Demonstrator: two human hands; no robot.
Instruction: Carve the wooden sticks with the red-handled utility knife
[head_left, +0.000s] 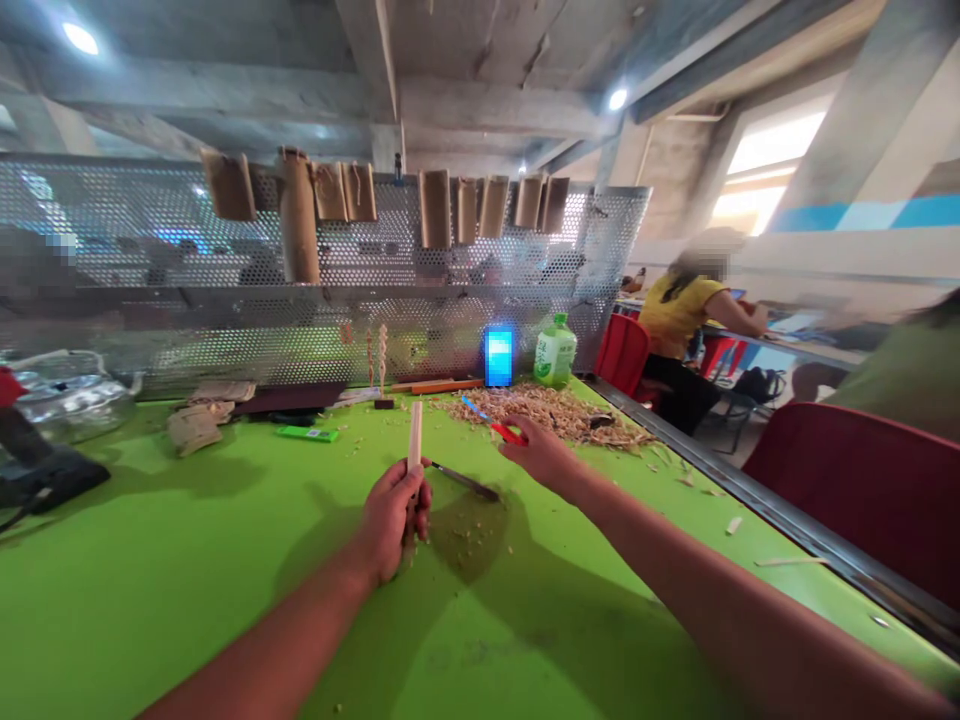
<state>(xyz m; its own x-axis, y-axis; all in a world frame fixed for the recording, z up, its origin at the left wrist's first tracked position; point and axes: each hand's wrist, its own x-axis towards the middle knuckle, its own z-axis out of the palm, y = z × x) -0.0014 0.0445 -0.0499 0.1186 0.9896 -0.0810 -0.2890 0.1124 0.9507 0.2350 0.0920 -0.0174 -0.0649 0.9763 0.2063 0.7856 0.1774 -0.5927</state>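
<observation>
My left hand [394, 512] is wrapped round a pale wooden stick [415, 435], held upright over the green table [225, 590]. Farther right, my right hand [536, 452] has its fingers on the red handle of a tool [508, 434], whose bluish blade points up and left beside the wood shavings. A dark, thin tool [465, 482] lies on the table between my hands, with small chips near it. Behind my left hand a thin carved wooden piece [382, 365] stands on a small dark base.
Wood shavings [570, 412], a green bottle [555, 350] and a lit screen [499, 355] are at the back. Left are a metal kettle [75, 395] and a green box [307, 433]. A perforated metal panel [375, 265] rises behind. A person in yellow [679, 310] sits at right.
</observation>
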